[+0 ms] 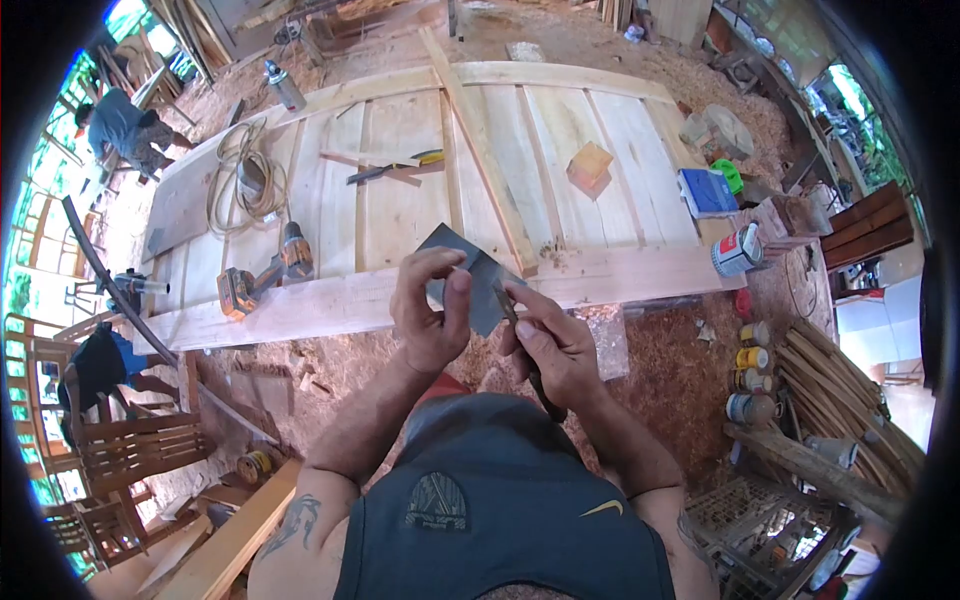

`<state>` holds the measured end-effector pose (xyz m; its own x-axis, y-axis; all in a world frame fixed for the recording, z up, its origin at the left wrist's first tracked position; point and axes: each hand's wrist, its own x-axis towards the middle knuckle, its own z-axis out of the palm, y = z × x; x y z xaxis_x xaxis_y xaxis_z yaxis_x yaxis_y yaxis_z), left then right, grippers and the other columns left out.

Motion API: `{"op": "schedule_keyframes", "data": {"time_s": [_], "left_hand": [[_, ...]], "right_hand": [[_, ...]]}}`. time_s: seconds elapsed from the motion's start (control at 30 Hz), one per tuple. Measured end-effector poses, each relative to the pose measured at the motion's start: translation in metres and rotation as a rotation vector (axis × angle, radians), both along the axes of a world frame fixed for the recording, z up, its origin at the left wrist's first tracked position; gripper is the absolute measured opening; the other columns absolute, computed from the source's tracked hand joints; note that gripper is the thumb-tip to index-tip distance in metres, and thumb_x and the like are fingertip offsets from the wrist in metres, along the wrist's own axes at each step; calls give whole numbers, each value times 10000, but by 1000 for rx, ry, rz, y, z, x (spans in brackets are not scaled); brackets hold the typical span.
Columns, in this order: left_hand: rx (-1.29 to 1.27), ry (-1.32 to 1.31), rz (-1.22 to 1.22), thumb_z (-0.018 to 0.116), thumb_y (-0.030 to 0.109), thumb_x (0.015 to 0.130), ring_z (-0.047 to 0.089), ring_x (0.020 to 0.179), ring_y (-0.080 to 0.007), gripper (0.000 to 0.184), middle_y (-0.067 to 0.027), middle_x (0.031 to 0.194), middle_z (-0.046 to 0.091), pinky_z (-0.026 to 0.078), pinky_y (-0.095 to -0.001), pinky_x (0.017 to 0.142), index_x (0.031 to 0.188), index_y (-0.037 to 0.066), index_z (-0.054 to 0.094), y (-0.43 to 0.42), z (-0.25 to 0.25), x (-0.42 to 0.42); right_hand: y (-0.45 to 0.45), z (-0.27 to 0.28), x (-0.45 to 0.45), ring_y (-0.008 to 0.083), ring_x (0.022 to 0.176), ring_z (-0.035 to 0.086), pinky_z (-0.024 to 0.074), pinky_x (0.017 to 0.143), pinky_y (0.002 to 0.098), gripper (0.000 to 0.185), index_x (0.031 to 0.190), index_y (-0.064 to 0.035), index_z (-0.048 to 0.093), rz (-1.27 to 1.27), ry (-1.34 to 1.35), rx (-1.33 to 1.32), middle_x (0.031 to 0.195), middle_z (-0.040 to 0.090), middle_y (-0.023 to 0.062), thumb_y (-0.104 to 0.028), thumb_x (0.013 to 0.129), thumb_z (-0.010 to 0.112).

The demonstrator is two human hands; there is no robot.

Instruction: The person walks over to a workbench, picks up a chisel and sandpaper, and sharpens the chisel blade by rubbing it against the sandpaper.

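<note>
Right hand [556, 350]: closed on slender dark tool [512, 312], at table [650, 270] near edge. Left hand [432, 312]: fingers curled, grip cannot be told, beside dark sheet [450, 243]. Labelled can [737, 251]: near right corner, contents not visible. Blue box [707, 192]: right edge. Canister [286, 88]: far edge, left side.

Woodworking workshop with shavings-covered floor [660, 400]

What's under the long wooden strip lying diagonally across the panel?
The strip crosses the pale wooden panel, whose planks show on both sides of it. The wood directly beneath is covered, so I can't tell whether anything small lies there.
</note>
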<state>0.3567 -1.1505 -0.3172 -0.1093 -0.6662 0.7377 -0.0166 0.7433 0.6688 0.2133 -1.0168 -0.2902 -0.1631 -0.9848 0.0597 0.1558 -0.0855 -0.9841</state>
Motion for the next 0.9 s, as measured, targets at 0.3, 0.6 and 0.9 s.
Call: {"op": "schedule_keyframes", "data": {"time_s": [0.3,0.6,0.9], "left_hand": [[229,-627,-109,649,31,901,647,1158,-355,245,-182,1272,658,525,-453,1000,1144,37,682,-17,-122,32],[141,-967,-46,728,292,897,429,1444,-431,509,-209,1510,518,343,-552,1210,1343,68,632,-19,-197,27],[193,-920,-15,735,270,865,411,1464,-420,522,-205,1523,511,311,-564,1225,1334,64,634,-16,-202,26]], "right_hand": [[-28,-107,-29,139,593,625,539,596,308,396,1425,-96,657,-82,296,355,852,700,101,-89,1034,595],[-91,-204,-56,462,792,718,588,779,544,449,1337,-128,723,103,1192,26,962,737,281,-109,903,610],[-126,-188,-52,439,846,741,599,805,534,507,1355,-145,726,389,1468,207,905,750,258,-156,865,597]]}}
